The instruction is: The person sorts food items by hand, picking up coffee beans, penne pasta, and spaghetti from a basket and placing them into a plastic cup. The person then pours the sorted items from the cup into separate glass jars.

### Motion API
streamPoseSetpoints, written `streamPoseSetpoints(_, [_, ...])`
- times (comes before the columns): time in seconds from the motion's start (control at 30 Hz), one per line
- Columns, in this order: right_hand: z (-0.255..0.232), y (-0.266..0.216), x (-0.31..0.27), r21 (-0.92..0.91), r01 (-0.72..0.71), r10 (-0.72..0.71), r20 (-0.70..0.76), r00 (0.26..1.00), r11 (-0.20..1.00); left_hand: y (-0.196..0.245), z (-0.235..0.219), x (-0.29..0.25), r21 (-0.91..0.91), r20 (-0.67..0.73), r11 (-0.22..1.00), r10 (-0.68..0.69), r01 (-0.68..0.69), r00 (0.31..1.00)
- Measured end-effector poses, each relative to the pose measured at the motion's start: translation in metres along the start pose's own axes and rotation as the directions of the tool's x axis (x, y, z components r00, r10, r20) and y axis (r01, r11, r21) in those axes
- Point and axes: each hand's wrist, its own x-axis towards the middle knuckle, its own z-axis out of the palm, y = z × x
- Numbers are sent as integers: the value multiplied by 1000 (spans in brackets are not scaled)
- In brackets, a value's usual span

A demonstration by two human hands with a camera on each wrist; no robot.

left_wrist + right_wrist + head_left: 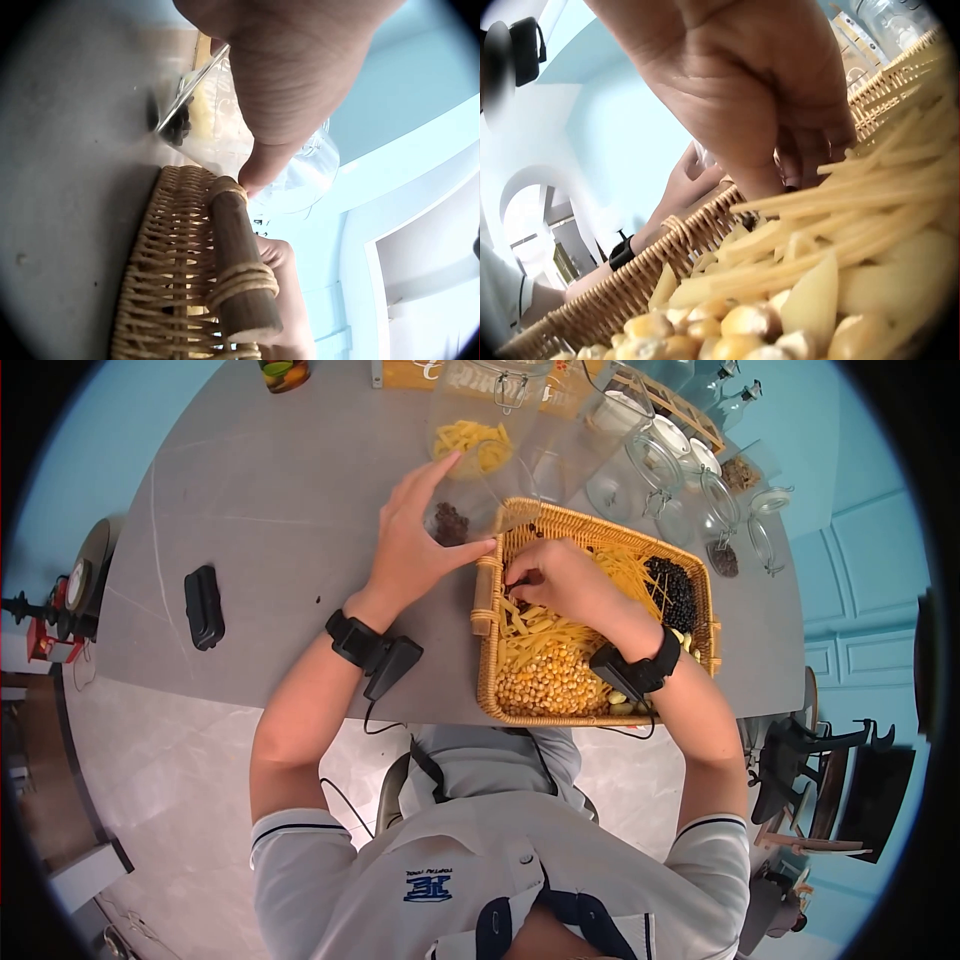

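Observation:
My left hand (412, 545) holds a clear jar (487, 510) beside the wicker basket (487, 680), thumb and fingers spread around its wall. Dark red-brown pieces (450, 525) lie inside the jar, whose mouth end overlaps the basket's far left corner. My right hand (575, 580) reaches into the basket's left part, with curled fingertips pinching something small and dark (518, 584). Around that hand lie short pasta tubes (535, 622) and long pasta sticks (625, 570). Corn kernels (750, 319) fill the near part. Black beans (672, 592) lie at the right.
A jar of yellow pasta (472, 445) stands behind my left hand. Several clip-top jars (650, 475) line the back right, near a wooden crate (690, 410). A black case (204, 607) lies at the left of the grey table (270, 560).

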Motion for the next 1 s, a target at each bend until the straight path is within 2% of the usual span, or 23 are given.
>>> streamPoseSetpoints(0.1, [-13,5,1,43,-83,85,-37,996,996,-1,0,0,-25,12,1000,-15,16,1000])
streamPoseSetpoints(0.2, [-34,8,-1,210,-167,194,-115,974,963,-3,1,0,-55,19,998,-23,24,1000])
streamPoseSetpoints(0.3, [-64,1,-2,501,-181,310,-187,932,846,-1,0,0,-24,9,1000,-5,5,1000])
streamPoseSetpoints(0.33, [-73,-2,-1,513,-165,320,-228,920,842,-1,0,1,-3,5,1000,6,-6,1000])
streamPoseSetpoints(0.43, [-82,-19,13,480,-36,224,-341,913,877,-1,0,1,-4,7,1000,6,-6,1000])
streamPoseSetpoints(0.53, [-75,-39,28,248,-53,112,-230,967,967,-1,0,1,-14,2,1000,8,-8,1000])
streamPoseSetpoints(0.63, [-63,-41,37,272,-6,55,-175,983,962,-1,1,0,-2,0,1000,6,-6,1000])
streamPoseSetpoints(0.73, [-59,-37,38,371,41,27,-177,984,928,-1,2,0,-59,18,997,-40,41,999])
streamPoseSetpoints(0.83, [-66,-29,33,377,78,26,-264,964,923,-3,2,0,-66,15,997,-25,26,1000])
streamPoseSetpoints(0.93, [-74,-13,23,502,40,155,-341,927,864,-4,2,-1,-79,15,997,-23,24,1000])
streamPoseSetpoints(1.0, [-72,5,12,286,-104,194,-308,931,952,-3,1,-1,-27,7,1000,-5,5,1000])
